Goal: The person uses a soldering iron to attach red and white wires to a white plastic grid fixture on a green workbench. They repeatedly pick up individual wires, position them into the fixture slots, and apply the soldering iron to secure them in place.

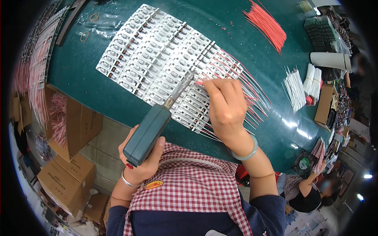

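My left hand (149, 168) is wrapped round the handle of a dark green soldering gun (148, 134). Its metal barrel slants up to the right, with the tip over a silver-white panel of small circuit boards (151, 53). Beside that tip, my right hand (227, 106) pinches the end of a thin red wire (199, 83) with thumb and forefinger. Whether wire and tip touch I cannot tell. Red and white wires (252, 94) fan out from the panel's right side, partly hidden behind my right hand.
On the green table (78, 67) lie a bundle of red wires (267, 27) at the far right and white wires (294, 89) nearer. A cardboard box (84, 118) of pink-looking wires stands left. At right are a small fan (304, 163) and another person (309, 192).
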Available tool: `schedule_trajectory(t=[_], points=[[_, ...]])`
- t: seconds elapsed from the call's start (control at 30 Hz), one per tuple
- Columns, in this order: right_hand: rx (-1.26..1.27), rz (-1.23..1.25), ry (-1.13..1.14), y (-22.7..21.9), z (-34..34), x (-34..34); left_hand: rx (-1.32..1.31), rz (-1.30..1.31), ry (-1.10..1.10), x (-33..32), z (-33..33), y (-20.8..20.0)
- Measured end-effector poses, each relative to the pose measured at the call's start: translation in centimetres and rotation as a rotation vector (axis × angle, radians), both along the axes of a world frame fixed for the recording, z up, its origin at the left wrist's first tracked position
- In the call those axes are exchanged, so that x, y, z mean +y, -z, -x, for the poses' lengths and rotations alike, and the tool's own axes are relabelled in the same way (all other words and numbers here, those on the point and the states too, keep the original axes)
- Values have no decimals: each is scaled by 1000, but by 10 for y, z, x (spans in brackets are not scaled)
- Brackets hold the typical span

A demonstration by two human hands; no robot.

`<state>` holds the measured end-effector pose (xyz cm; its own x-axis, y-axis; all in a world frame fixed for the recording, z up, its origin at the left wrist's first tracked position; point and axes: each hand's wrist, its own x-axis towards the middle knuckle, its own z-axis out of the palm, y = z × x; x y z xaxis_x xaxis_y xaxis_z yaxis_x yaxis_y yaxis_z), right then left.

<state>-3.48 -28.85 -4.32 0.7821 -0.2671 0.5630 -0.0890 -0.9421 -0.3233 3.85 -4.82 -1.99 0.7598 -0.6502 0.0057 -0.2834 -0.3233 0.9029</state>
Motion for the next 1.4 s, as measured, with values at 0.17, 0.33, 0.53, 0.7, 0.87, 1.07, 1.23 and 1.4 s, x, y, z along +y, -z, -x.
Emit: schedule_trajectory(t=[0.17, 0.33, 0.53, 0.7, 0.87, 1.07, 1.23, 1.4], points=[[22, 11, -21, 7, 1, 1, -18, -25, 29, -1, -1, -4], [38, 16, -20, 8, 1, 1, 48, -20, 19, -6, -2, -8], [71, 39, -14, 5, -1, 2, 100, -39, 12, -8, -2, -10], [84, 51, -19, 4, -1, 2, 44, -14, 27, -7, -4, -10], [85, 59, -18, 4, -1, 2, 23, 36, -41, 0, 1, -1], [95, 47, -3, 2, -1, 4, -32, 51, -34, 4, 2, -2], [69, 44, 2, 4, 2, 5, 6, 60, -56, 4, 3, -2], [41, 30, -4, 2, 5, 10, -1, 51, -40, 7, 3, -1]])
